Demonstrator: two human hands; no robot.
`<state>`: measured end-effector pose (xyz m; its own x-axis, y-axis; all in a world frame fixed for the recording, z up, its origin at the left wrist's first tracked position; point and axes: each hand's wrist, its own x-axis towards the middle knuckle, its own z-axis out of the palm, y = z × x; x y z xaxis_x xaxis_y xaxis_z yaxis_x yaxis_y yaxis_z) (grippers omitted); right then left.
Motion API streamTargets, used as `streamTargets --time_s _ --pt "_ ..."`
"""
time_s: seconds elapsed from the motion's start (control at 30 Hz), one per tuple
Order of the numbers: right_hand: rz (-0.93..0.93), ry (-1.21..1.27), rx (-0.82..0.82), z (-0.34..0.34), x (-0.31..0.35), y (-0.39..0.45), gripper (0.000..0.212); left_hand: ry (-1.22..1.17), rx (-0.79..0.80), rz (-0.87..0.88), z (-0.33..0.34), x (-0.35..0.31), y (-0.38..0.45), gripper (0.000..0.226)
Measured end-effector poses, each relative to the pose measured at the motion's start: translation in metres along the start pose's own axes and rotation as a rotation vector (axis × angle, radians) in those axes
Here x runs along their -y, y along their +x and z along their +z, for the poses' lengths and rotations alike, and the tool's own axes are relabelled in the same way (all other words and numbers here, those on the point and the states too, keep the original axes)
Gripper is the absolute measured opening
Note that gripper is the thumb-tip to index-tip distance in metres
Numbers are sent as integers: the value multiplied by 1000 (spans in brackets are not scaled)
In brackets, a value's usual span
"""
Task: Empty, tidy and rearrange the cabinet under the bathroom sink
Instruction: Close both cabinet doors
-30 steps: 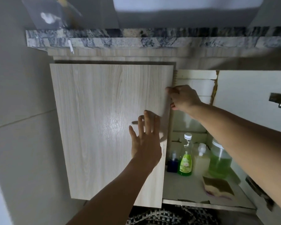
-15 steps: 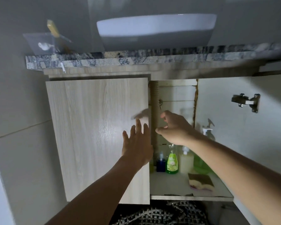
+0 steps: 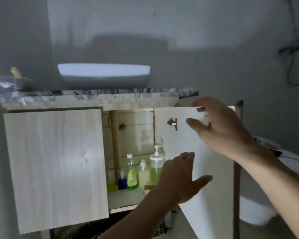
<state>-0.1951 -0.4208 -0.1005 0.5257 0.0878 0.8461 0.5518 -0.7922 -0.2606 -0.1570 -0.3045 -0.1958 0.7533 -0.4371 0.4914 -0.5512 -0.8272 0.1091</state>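
The cabinet under the sink has its left door (image 3: 55, 166) nearly closed and its right door (image 3: 216, 190) swung open toward me. My right hand (image 3: 221, 130) holds the open door at its top edge, fingers over the edge and thumb on the white inner face near the hinge (image 3: 173, 124). My left hand (image 3: 178, 176) hovers with spread fingers in front of the opening, holding nothing. On the shelf stand a green dish-soap bottle (image 3: 132, 177), a small blue bottle (image 3: 122, 183), a pale bottle (image 3: 143, 174) and a pump bottle (image 3: 156, 161). A sponge (image 3: 147, 187) is partly hidden by my left hand.
A drain pipe (image 3: 115, 144) runs down inside the cabinet at the left. The white basin (image 3: 104, 75) sits on the granite countertop (image 3: 93, 96). A white toilet (image 3: 255, 214) stands to the right, beyond the open door. A dark woven mat (image 3: 160, 228) lies below the cabinet.
The view has pulled back and risen. My right hand moved from the left door's edge to the top of the right door. My left hand left the left door and moved right.
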Motion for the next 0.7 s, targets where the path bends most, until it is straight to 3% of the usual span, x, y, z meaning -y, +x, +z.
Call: streamTargets --time_s 0.2,0.33,0.4,0.53,0.7 --pt "16 -240 -126 -63 -40 12 36 -47 -72 -11 2 -69 37 82" --pt "440 -63 91 -64 -68 9 55 -75 -67 -54 15 -87 55 90" --pt "550 38 218 -56 -76 5 54 -110 -97 -97 20 -87 61 92" --pt "461 -18 308 -41 -77 3 12 -138 -87 -139 28 -78 63 90" --pt "328 -16 328 -33 -53 4 5 -232 -69 -200 23 -46 51 98"
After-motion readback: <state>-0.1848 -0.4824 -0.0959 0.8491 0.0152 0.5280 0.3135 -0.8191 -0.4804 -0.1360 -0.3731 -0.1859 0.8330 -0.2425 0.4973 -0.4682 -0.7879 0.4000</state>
